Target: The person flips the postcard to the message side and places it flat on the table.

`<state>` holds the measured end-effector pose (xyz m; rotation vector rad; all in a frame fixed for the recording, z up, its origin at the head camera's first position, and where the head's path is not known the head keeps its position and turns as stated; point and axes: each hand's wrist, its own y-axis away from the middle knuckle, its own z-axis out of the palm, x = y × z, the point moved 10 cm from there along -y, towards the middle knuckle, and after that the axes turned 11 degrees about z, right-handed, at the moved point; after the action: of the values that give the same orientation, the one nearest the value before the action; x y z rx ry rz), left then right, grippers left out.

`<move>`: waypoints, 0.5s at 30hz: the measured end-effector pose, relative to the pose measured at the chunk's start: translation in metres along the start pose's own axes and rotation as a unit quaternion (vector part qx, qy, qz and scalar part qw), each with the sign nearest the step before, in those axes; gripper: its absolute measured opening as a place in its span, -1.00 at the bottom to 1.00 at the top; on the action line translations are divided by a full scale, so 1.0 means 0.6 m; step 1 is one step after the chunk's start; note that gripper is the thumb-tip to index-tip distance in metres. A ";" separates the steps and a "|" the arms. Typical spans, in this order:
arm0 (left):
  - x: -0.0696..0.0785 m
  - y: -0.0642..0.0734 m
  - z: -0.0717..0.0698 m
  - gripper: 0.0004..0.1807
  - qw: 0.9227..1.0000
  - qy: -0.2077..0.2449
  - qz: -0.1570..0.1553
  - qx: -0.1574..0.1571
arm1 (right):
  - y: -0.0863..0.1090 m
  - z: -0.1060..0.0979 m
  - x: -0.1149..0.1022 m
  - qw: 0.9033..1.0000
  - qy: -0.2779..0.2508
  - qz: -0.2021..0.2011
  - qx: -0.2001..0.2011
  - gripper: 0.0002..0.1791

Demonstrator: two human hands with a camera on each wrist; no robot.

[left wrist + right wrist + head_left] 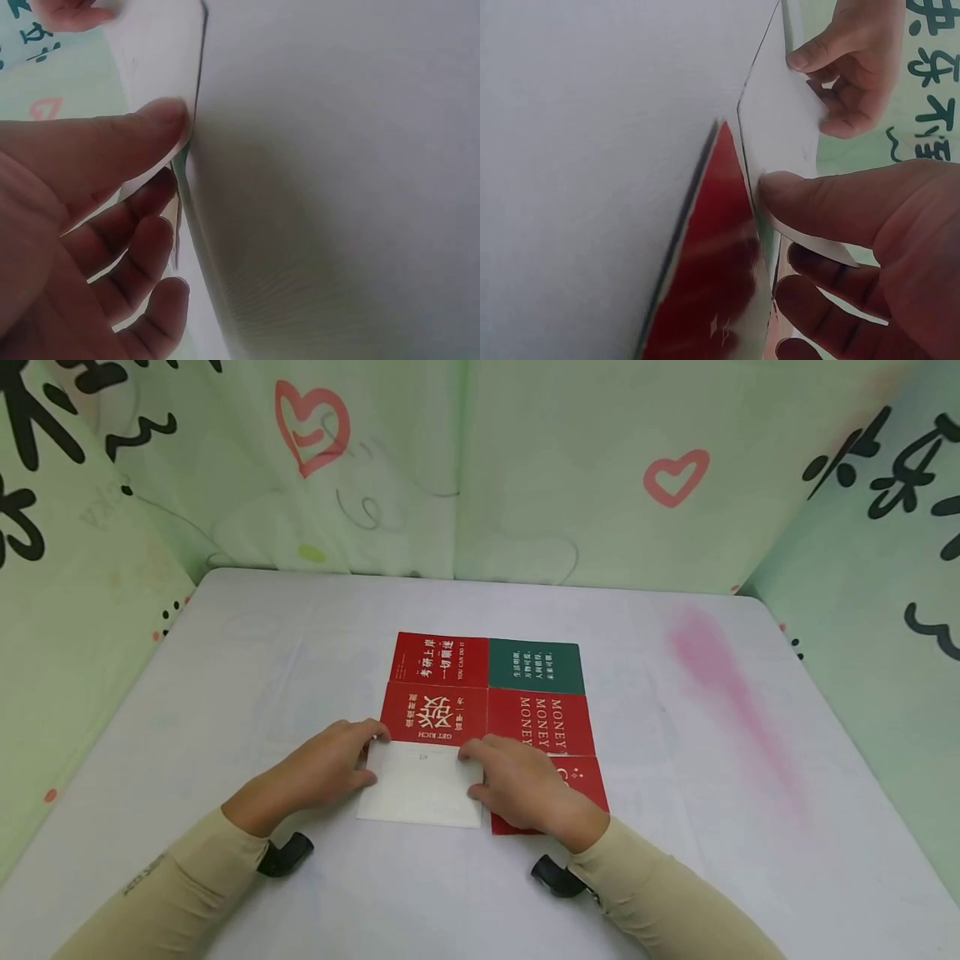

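A white rectangular card or booklet [423,789], blank but for a tiny mark near its top, lies at the near left of a grid of printed covers. My left hand [326,768] holds its left side, thumb and fingers at the edge. On its right side my right hand [528,785] pinches the edge, as the right wrist view shows with thumb [817,202] and index finger on it. Beneath my right hand is a red cover [588,781], partly hidden. Touching the white piece's far edge is a red cover with large white characters [435,714].
Further covers complete the grid: a red "MONEY" one [551,714], a red one at the far left [438,660] and a green one [536,667]. They lie on a white-covered table [225,693] with a pink stain [720,685]. Green printed curtains [525,468] enclose it.
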<state>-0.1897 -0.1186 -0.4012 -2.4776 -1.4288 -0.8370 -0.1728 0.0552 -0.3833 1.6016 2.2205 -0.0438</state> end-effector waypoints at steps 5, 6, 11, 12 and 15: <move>0.005 0.000 -0.002 -0.47 1.000 -0.018 0.017 -0.002 | 0.001 0.002 0.001 1.000 0.004 0.001 -0.006 -0.36; 0.006 0.001 -0.003 -0.47 0.999 -0.025 0.021 0.000 | 0.001 0.001 0.001 1.000 0.006 -0.001 -0.002 -0.34; 0.011 0.002 -0.006 -0.49 0.997 -0.061 0.037 0.010 | 0.003 -0.008 -0.001 0.999 0.018 -0.016 0.033 -0.25; 0.013 0.003 -0.007 -0.49 0.997 -0.066 0.041 0.011 | 0.003 -0.010 -0.001 0.999 0.021 -0.019 0.038 -0.24; 0.017 0.003 -0.006 -0.53 0.995 -0.079 0.054 0.008 | 0.003 -0.008 -0.003 0.999 0.028 -0.023 0.035 -0.25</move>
<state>-0.1853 -0.1132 -0.3924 -2.6336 -1.3281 -0.6197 -0.1722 0.0552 -0.3776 1.6079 2.3219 -0.0927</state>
